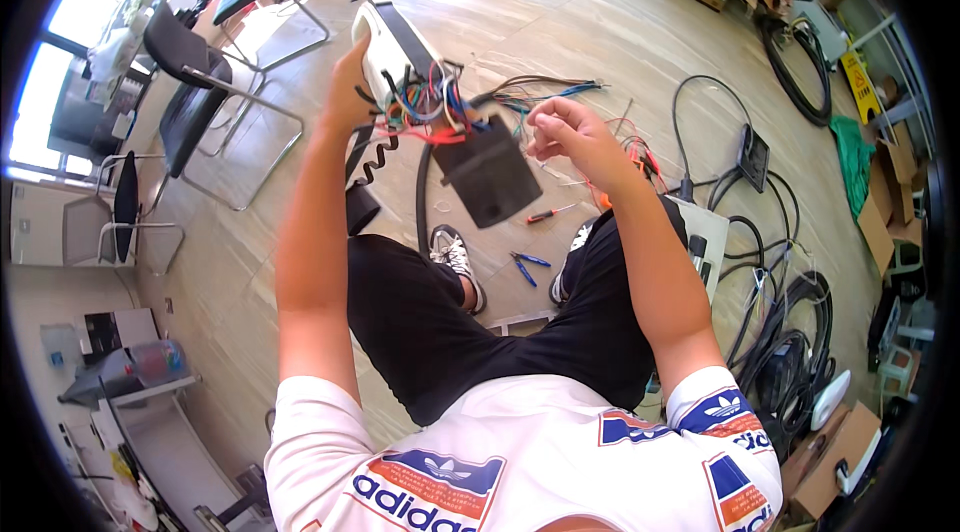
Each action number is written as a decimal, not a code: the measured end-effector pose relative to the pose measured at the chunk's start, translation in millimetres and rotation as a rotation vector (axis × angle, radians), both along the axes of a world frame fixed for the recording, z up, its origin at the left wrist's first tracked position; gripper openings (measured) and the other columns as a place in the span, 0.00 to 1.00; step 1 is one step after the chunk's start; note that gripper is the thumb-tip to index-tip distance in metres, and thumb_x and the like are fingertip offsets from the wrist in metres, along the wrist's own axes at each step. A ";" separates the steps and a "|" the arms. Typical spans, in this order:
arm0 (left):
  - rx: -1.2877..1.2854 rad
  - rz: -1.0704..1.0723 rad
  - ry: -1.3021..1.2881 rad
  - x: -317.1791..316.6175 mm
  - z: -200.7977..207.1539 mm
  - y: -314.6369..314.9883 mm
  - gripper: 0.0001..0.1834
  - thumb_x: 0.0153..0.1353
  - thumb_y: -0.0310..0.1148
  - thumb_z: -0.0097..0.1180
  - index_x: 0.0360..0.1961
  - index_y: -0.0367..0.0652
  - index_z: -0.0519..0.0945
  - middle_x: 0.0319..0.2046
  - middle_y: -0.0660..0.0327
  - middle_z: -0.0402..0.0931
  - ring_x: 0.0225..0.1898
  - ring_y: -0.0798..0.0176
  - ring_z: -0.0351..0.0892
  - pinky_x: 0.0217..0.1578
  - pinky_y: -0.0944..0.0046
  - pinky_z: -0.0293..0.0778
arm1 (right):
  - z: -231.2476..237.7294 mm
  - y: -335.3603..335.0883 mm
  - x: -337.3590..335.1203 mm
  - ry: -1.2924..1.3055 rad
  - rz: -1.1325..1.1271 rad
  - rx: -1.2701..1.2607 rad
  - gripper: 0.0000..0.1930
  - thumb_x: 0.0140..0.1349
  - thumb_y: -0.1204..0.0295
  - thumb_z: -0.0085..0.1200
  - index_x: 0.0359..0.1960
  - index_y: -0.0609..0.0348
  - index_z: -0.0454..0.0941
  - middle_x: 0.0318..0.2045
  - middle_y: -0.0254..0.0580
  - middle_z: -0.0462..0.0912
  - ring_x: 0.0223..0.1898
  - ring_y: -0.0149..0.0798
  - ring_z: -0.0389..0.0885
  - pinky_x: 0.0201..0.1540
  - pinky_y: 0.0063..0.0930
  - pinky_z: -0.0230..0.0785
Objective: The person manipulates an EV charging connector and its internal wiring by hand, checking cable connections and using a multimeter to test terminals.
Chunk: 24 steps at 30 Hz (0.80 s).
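My left hand grips the side of a white housing with a dark strip and holds it up over the floor. A bundle of multicoloured wires spills from its near end. Below the wires hangs a flat black box, tilted. My right hand is raised to the right of the box, apart from it. Its fingers are curled together, and whatever they may hold is too small to make out. Between my feet lie blue-handled pliers and a screwdriver.
Loose wires spread on the floor beyond the box. Thick black cables coil at my right, near cardboard boxes. Black chairs stand at the far left. A yellow sign leans at the far right.
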<state>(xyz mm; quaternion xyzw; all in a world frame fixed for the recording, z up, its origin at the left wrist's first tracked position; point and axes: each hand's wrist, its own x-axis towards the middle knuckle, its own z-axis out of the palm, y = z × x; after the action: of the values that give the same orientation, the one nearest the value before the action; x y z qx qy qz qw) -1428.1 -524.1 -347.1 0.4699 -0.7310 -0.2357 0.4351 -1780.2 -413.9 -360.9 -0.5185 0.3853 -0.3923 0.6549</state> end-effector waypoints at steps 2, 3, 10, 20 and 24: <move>-0.079 -0.032 -0.110 -25.6 15.0 42.2 0.28 0.48 0.28 0.68 0.52 0.33 0.77 0.41 0.49 0.83 0.44 0.62 0.82 0.47 0.63 0.75 | 3.4 -1.0 13.4 -0.022 0.063 0.030 0.20 0.73 0.55 0.47 0.48 0.61 0.77 0.38 0.39 0.83 0.40 0.31 0.84 0.46 0.28 0.77; -0.085 0.052 -0.164 -20.4 10.8 55.1 0.27 0.47 0.28 0.69 0.50 0.34 0.78 0.40 0.47 0.82 0.44 0.53 0.83 0.49 0.60 0.75 | 5.1 -0.9 28.9 -0.047 0.117 0.048 0.23 0.74 0.52 0.46 0.49 0.62 0.77 0.39 0.40 0.84 0.41 0.32 0.84 0.47 0.29 0.77; -0.109 0.036 -0.374 -30.8 -22.2 98.4 0.24 0.45 0.34 0.71 0.44 0.38 0.78 0.40 0.50 0.79 0.49 0.41 0.78 0.64 0.38 0.60 | 11.3 25.4 80.7 -0.255 0.292 0.487 0.34 0.73 0.42 0.43 0.65 0.60 0.67 0.57 0.44 0.78 0.50 0.37 0.81 0.52 0.38 0.76; 0.046 -0.095 -0.417 -44.5 -58.5 97.3 0.28 0.49 0.37 0.68 0.52 0.40 0.76 0.49 0.52 0.80 0.57 0.45 0.76 0.69 0.34 0.49 | -27.2 27.4 92.0 -0.331 0.291 0.614 0.32 0.61 0.47 0.64 0.55 0.61 0.73 0.42 0.40 0.83 0.40 0.32 0.84 0.39 0.32 0.81; 0.025 -0.125 -0.524 -64.4 -71.4 94.5 0.30 0.50 0.33 0.67 0.56 0.43 0.75 0.53 0.54 0.79 0.61 0.48 0.74 0.70 0.36 0.51 | -42.0 30.3 86.2 -0.381 0.176 0.705 0.30 0.59 0.51 0.65 0.53 0.64 0.75 0.38 0.43 0.84 0.36 0.35 0.86 0.39 0.33 0.81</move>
<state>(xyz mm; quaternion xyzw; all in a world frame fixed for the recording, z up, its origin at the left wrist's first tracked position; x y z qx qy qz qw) -1492.5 -429.7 -418.5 0.4740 -0.8434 -0.1413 0.2097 -1694.0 -383.7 -403.0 -0.2115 0.3223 -0.2678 0.8830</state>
